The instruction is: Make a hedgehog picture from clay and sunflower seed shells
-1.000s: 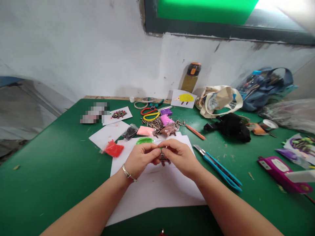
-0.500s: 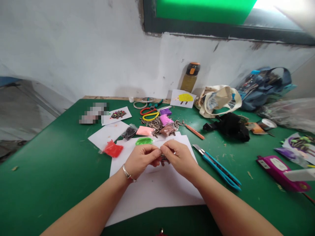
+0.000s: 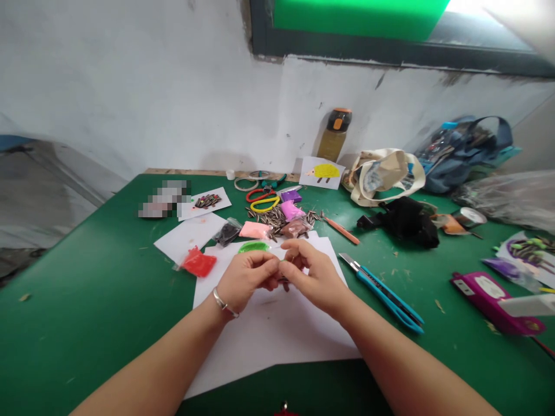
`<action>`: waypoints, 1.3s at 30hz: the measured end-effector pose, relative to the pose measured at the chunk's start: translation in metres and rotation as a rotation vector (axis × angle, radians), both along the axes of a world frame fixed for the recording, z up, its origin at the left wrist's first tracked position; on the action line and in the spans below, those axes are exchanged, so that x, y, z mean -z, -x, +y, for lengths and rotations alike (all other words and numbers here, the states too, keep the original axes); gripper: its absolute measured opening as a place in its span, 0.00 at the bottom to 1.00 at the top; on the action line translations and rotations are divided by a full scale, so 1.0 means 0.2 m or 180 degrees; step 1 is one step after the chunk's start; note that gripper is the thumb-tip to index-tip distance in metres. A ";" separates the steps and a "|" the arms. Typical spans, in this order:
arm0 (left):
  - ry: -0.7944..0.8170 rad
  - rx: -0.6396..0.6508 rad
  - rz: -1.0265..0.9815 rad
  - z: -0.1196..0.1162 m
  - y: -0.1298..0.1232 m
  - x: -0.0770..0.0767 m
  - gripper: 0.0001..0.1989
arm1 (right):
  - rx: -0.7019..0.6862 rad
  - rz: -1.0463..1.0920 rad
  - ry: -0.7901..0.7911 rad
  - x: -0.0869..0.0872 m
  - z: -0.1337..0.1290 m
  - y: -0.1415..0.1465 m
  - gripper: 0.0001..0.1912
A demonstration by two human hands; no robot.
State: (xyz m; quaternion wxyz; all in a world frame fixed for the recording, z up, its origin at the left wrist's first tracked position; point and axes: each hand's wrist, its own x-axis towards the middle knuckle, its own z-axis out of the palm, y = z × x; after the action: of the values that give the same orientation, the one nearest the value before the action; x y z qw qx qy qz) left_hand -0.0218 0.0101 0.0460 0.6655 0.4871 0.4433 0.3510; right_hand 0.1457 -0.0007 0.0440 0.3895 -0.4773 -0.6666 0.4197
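Observation:
My left hand (image 3: 249, 280), with a silver bracelet at its wrist, has thumb and fingers pinched together above white paper (image 3: 277, 341). Its fingertips meet those of my right hand (image 3: 314, 277), whose thumb is bent in and index finger is raised. Whatever lies between the fingertips is too small to name. Some dark striped seeds show just under my right hand. Beyond my hands lie a green clay packet (image 3: 254, 247), a peach packet (image 3: 255, 230), a brown packet (image 3: 295, 227) and a heap of seeds (image 3: 271, 217). A red packet (image 3: 198, 262) sits to the left.
A blue utility knife (image 3: 384, 294) lies right of the paper, an orange-handled tool (image 3: 341, 230) behind it. Scissors (image 3: 264, 202), a hedgehog picture (image 3: 321, 173) and a bottle (image 3: 333, 136) stand or lie at the back. Farther right are bags (image 3: 385, 176) and a magenta device (image 3: 496, 303).
My right index finger has lifted away from the thumb. Fewer of the seeds beneath my right hand show. My left hand has hardly moved.

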 end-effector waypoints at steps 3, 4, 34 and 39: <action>0.0166 0.0015 -0.0195 0.01 0.00 0.01 0.16 | -0.0194 -0.0021 -0.0048 0.00 0.00 0.00 0.06; 0.0210 0.0000 -0.0219 0.01 0.00 0.01 0.16 | -0.0217 -0.0025 -0.0049 0.00 0.00 0.01 0.05; 0.0139 -0.0134 0.0143 0.02 0.01 0.03 0.17 | -0.0038 -0.0275 -0.0036 0.01 0.02 -0.01 0.09; 0.0408 -0.0254 -0.0057 0.02 0.01 0.02 0.17 | 0.0051 0.0007 0.0313 0.01 0.01 0.00 0.09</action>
State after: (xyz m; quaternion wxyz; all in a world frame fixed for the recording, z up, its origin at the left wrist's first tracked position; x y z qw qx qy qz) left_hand -0.0232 0.0136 0.0425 0.6848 0.4224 0.4779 0.3525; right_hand 0.1463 0.0019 0.0413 0.3697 -0.5007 -0.6409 0.4494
